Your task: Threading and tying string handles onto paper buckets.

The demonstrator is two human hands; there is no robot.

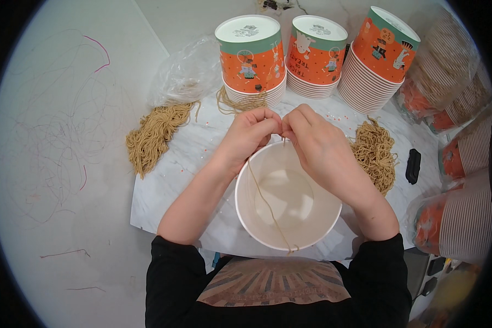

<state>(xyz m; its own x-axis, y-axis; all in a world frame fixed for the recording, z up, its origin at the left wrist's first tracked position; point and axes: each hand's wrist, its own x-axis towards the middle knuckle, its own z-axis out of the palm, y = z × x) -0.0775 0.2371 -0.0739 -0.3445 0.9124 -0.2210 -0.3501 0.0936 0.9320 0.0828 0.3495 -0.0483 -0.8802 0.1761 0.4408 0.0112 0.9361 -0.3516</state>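
Note:
An open white paper bucket (325, 210) stands in front of me, its mouth facing up. A thin tan cord (269, 206) crosses the opening from a small knot at the near rim to my left hand. At the far rim my left hand (250, 133) and my right hand (318, 139) meet, fingertips pinched together. A short cord end shows under the right fingers, by the rim. Both hands are closed on the cord; the exact spot between the fingertips is hidden.
Tan cord bundles lie left (154, 139) and right (376, 156) on the marbled table (164, 202). Behind stand upside-down stacks of orange-and-green buckets (251, 63), with a clear plastic bag (188, 68) beside them. A small black object (413, 166) and bagged bucket stacks (462, 221) are at right.

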